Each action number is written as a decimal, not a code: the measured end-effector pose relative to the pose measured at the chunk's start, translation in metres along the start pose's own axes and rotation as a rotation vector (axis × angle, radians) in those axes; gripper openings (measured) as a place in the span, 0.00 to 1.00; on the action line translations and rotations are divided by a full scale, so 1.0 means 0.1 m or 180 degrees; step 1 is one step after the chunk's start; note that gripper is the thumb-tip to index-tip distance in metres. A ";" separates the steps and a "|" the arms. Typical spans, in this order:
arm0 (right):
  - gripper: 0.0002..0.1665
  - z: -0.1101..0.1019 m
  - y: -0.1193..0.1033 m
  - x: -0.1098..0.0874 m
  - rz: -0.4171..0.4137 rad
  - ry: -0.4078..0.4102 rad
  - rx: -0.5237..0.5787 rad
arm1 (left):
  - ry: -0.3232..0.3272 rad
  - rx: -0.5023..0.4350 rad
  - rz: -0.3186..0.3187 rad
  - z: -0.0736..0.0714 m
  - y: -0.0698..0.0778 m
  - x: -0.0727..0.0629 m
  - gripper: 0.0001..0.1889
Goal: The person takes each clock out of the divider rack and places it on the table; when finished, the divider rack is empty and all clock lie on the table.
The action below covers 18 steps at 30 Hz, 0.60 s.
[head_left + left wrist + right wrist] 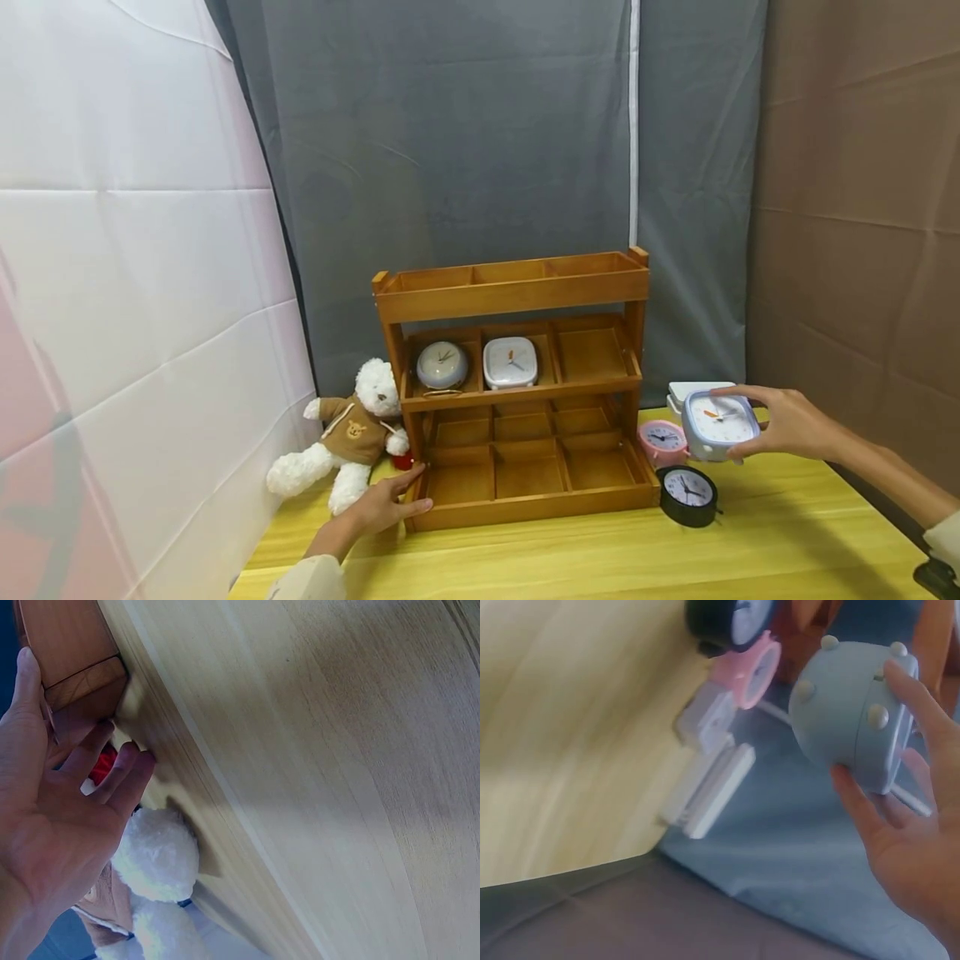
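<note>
My right hand (787,421) grips a pale blue square alarm clock (722,419) by its sides, its white face toward the head camera. The right wrist view shows the rounded back of this clock (847,705) with small round feet. My left hand (381,502) rests at the lower left corner of a brown wooden shelf (525,515), thumb by the front edge and index finger along the side; in the left wrist view its other fingers (129,776) extend loosely. A pink alarm clock (660,442) and a black round one (687,497) stand right of the shelf.
On the middle tier sit a round clock (442,367) and a white square clock (511,363). A white teddy bear in a brown hoodie (352,435) leans at the shelf's left. Behind the held clock are white boxy items (718,787). A grey curtain (465,150) hangs behind.
</note>
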State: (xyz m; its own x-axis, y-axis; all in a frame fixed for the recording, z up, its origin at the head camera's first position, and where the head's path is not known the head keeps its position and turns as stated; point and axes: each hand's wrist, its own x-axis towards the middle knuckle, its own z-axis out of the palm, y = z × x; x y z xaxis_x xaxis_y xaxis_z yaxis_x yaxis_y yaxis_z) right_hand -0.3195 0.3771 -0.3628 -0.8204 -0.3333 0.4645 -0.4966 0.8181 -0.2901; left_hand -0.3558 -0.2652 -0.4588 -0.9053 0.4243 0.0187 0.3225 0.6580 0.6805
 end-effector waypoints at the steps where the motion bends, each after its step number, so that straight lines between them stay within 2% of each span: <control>1: 0.50 0.01 0.04 -0.03 0.0018 -0.0056 0.0006 | 0.0004 0.0002 0.0008 0.00 0.00 0.00 0.42; 7: 0.48 0.12 0.28 -0.18 0.0070 -0.0304 -0.0020 | 0.0005 -0.0017 -0.0005 0.02 -0.03 0.01 0.42; 14: 0.46 0.23 0.56 -0.31 -0.0006 -0.0487 -0.0003 | 0.0019 -0.0018 0.0055 0.02 -0.04 0.01 0.42; 18: 0.45 0.30 0.65 -0.36 0.0079 -0.0572 0.0079 | 0.0013 -0.0027 0.0041 0.02 -0.03 0.01 0.42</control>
State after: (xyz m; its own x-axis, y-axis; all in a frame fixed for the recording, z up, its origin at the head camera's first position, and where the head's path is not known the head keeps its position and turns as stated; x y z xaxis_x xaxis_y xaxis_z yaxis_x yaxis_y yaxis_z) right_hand -0.3306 0.4286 -0.4233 -0.8688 -0.3933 0.3008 -0.4805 0.8161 -0.3211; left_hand -0.3574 -0.2659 -0.4622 -0.9023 0.4300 0.0306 0.3318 0.6472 0.6863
